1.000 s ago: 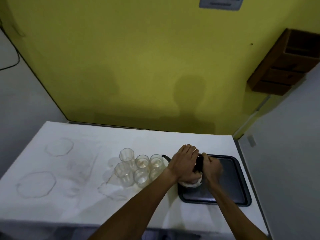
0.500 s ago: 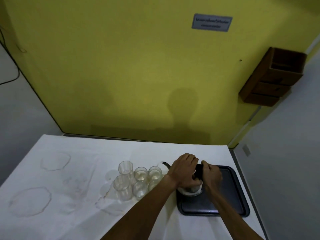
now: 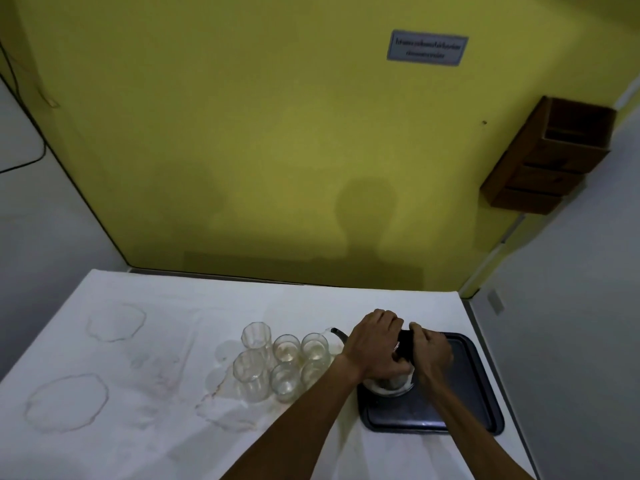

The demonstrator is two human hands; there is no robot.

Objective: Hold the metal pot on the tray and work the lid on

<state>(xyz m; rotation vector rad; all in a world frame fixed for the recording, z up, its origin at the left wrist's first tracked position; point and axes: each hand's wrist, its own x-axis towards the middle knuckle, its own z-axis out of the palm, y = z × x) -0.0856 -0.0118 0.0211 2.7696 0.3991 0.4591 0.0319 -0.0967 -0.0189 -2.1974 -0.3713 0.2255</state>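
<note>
A glass jug [image 3: 389, 384] with a black rim and spout stands on the left part of a black tray [image 3: 460, 386] at the table's right end. My left hand [image 3: 375, 344] lies over the jug's top with its fingers curled round it. My right hand [image 3: 431, 353] grips the jug's black handle [image 3: 404, 344] from the right. Most of the jug is hidden under both hands.
Several clear drinking glasses [image 3: 284, 362] stand clustered just left of the tray on the white table [image 3: 156, 341], which bears ring stains. A yellow wall [image 3: 277, 150] rises behind; a brown wooden box [image 3: 550, 157] hangs at upper right. A grey wall [image 3: 571, 341] borders the table's right edge.
My head has tilted up, so the table sits lower in view. Both hands stay on the jug; the left hand's fingers have curled tighter over its top.
</note>
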